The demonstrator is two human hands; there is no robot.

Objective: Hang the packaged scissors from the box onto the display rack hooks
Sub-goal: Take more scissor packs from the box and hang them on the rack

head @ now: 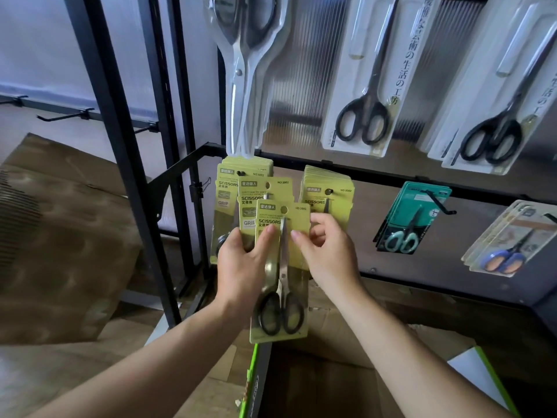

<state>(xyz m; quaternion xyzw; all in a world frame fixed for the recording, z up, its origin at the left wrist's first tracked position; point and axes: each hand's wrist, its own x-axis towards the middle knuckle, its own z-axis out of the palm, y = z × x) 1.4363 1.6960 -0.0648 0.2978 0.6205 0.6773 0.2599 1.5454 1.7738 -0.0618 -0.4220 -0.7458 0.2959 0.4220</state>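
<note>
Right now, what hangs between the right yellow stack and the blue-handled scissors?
A teal pack of scissors hangs there, apart from both; the head view shows it.

Yellow-green card (pixel 281 267) with black-handled scissors (pixel 280 312); teal pack (pixel 413 218); brown cardboard box (pixel 60 251).

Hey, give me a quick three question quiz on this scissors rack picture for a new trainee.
1. True or false: the front yellow pack already hangs on a hook.
2. The scissors in the teal pack have handles that are: A black, B pale green, C red.
3. Which hand grips the front yellow pack's left edge?
Key: 1 false, it is held in hand; 2 B; 3 the left hand.
</note>
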